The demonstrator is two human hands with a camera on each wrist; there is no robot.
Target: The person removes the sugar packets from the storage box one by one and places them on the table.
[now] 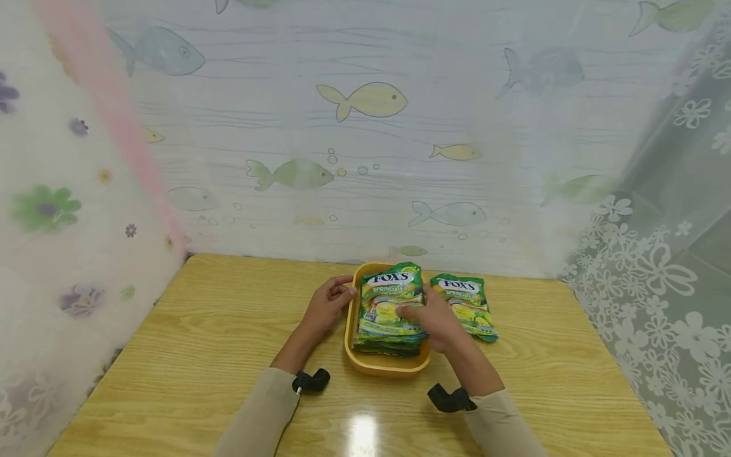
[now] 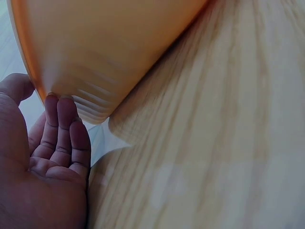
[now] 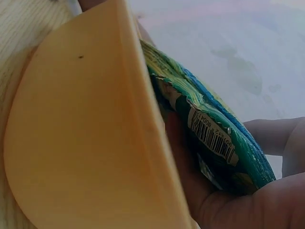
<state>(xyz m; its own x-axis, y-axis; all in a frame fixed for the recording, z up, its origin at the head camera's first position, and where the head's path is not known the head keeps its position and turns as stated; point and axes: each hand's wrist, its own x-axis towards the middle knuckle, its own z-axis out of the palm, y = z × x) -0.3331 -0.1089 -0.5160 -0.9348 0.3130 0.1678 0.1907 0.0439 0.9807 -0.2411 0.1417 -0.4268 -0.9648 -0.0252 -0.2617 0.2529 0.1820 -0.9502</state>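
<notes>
A yellow plastic basket [image 1: 387, 368] holds a stack of green Fox's Spring Tea candy bags. My right hand [image 1: 442, 322] grips the top candy bag [image 1: 381, 298] by its right side, thumb on its printed front. In the right wrist view, fingers of that hand [image 3: 228, 205] reach under the bag [image 3: 212, 133], just inside the basket wall [image 3: 86, 119]. At the basket's upper left, my left hand [image 1: 327, 306] pinches the rim. The left wrist view shows its thumb at the rim and fingertips against the outer wall [image 2: 109, 43].
Another green candy bag [image 1: 476, 311] lies on the wooden table [image 1: 228, 343] just right of the basket, partly behind my right hand. A fish-patterned curtain [image 1: 365, 178] hangs along the table's back edge, with flowered sheets on both sides.
</notes>
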